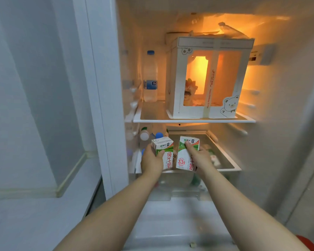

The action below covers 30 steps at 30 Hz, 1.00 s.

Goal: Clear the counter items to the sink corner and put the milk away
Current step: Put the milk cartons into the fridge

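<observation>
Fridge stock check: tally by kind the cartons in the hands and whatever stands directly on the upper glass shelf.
White-and-green paper milk cartons: 2, one in the left hand, one in the right hand
Clear plastic water bottle with blue cap: 1
White cardboard window box with bear print: 1
Total: 4
Clutter atop the box: too blurred to count.

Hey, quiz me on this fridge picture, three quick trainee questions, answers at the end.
1. True or false: the left hand holds the left milk carton and the right hand holds the right milk carton.
2. What stands left of the cake box on the glass shelf? A) a jar B) a water bottle C) a pan
3. Fill in: both cartons are held ___ the glass shelf.
Key: 1 true; 2 B; 3 below.
</observation>
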Tool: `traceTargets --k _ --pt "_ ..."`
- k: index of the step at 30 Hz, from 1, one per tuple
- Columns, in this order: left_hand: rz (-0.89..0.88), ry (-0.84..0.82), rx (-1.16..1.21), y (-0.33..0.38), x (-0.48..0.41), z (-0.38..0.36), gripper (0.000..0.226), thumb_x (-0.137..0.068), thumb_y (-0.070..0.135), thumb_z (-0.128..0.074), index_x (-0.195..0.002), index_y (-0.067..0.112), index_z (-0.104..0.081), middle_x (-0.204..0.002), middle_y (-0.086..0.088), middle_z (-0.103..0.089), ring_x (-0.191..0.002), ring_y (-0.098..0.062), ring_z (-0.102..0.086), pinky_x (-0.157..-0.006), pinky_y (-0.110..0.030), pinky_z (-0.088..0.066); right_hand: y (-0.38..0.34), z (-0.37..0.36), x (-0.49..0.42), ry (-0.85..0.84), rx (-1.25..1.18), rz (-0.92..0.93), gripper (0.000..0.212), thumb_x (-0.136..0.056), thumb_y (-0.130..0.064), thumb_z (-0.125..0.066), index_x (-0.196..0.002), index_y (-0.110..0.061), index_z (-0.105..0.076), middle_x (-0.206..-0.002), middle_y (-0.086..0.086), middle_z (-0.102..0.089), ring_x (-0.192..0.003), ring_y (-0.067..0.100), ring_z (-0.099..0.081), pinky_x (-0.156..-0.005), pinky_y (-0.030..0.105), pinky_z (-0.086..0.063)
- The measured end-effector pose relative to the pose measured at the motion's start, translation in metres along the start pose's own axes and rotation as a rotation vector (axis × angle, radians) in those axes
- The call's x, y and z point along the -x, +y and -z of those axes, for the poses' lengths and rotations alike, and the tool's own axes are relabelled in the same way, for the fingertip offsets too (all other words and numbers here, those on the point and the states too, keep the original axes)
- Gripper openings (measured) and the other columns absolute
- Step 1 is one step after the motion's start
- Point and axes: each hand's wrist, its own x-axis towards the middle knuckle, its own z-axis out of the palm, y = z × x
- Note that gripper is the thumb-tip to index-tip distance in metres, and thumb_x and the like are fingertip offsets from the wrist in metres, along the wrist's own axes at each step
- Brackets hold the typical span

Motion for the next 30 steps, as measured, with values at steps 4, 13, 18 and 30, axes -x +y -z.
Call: traceTargets --k 4,13,18,30 --pt "-0.047 -0.027 -0.064 -0.015 -0.016 -0.007 0.029 -0.091 0.010 -0.055 -0.120 0.014 -0.053 -0.119 -0.002 -0.062 -0.108 -0.022 -0.059 -0.084 -0.028 -0.045 0.006 0.008 -0.013 0.072 0.016 0.083 0.031 -0.084 -0.029 -0.067 -0.110 -0.013 -0.059 -0.098 0.007 -0.070 -0.079 0.018 -0.068 -0.065 0.031 -0.056" --pt "-0.042 0.021 -0.018 -0.041 -0.044 -0.014 0.039 -0.093 0.007 -0.047 -0.130 0.022 -0.048 -0.120 -0.002 -0.062 -0.109 -0.023 -0.058 -0.094 -0.039 -0.048 0.018 0.011 -0.038 -0.005 -0.066 0.044 0.031 -0.088 -0.020 -0.063 -0.116 -0.010 -0.055 -0.096 0.006 -0.068 -0.080 0.019 -0.067 -0.061 0.030 -0.056" --pt "-0.094 0.185 -0.114 -0.046 -0.042 -0.023 0.069 -0.083 0.016 -0.065 -0.143 0.019 -0.032 -0.142 -0.004 -0.039 -0.133 -0.022 -0.032 -0.111 -0.040 -0.030 0.028 0.009 -0.046 -0.059 -0.059 0.066 0.023 -0.087 -0.019 -0.063 -0.109 -0.013 -0.058 -0.103 0.009 -0.068 -0.084 0.020 -0.068 -0.066 0.030 -0.057" --pt "0.009 0.339 -0.230 -0.054 -0.044 -0.041 0.083 -0.062 0.029 -0.082 -0.131 0.010 -0.040 -0.123 -0.010 -0.047 -0.120 -0.027 -0.040 -0.100 -0.038 -0.037 0.043 0.012 -0.062 -0.036 -0.069 0.079 0.039 -0.085 -0.017 -0.067 -0.118 -0.002 -0.054 -0.113 0.015 -0.066 -0.092 0.023 -0.067 -0.069 0.029 -0.058"
